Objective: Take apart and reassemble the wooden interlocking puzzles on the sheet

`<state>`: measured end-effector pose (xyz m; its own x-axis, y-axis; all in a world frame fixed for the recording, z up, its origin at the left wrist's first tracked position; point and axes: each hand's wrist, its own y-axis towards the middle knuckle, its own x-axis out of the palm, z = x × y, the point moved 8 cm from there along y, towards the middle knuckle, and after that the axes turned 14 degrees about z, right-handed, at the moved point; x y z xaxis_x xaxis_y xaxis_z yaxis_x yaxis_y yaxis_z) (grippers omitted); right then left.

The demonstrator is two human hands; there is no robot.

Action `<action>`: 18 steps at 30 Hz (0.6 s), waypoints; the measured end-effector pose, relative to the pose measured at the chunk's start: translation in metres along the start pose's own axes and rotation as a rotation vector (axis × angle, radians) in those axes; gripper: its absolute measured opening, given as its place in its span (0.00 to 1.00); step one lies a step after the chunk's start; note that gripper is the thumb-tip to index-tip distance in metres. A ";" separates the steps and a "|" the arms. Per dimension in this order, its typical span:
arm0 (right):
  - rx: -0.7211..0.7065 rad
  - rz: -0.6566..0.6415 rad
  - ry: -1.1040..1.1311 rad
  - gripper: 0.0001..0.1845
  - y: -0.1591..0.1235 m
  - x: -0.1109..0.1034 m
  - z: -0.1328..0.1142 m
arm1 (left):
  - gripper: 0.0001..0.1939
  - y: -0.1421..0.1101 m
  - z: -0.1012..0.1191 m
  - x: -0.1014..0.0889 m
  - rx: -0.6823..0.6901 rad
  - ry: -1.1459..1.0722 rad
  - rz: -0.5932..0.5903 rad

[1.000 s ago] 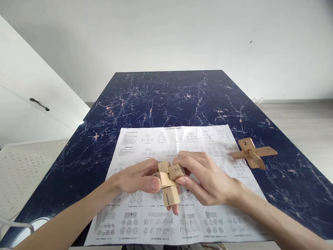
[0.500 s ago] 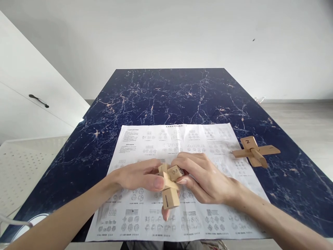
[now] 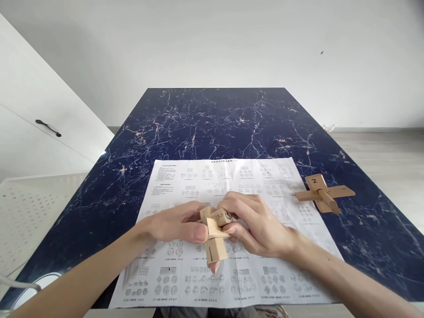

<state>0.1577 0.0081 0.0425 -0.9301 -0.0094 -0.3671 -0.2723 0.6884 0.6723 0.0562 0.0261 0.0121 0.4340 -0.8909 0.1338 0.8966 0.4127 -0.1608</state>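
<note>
A wooden interlocking puzzle (image 3: 216,249) of several light blocks with handwritten marks is held over the printed sheet. My left hand (image 3: 179,224) grips it from the left, thumb on top and a fingertip showing beneath the lower block. My right hand (image 3: 261,223) pinches its right side, with thumb and forefinger around a block (image 3: 221,216) marked with a 2 and a circled sign. The inner joints of the puzzle are partly hidden by my fingers.
The instruction sheet (image 3: 212,280), full of small diagrams, covers the near part of the dark blue marbled table (image 3: 205,119). A second wooden cross-shaped puzzle (image 3: 324,193) lies at the sheet's right edge. A round white object (image 3: 36,289) with a cable sits at the lower left.
The puzzle has turned slightly in my hands, so the circled mark on the right block shows more. Its lower block has risen a little. Both hands keep their hold.
</note>
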 end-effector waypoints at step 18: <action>0.360 0.312 -0.260 0.11 0.004 -0.043 0.050 | 0.27 -0.007 -0.009 -0.061 0.058 -0.123 0.754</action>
<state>0.2086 0.0481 0.0288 -0.8491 0.3837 -0.3630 0.1511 0.8349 0.5292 0.0223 0.0759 -0.0036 0.9338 -0.3383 0.1167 0.3557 0.9129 -0.2004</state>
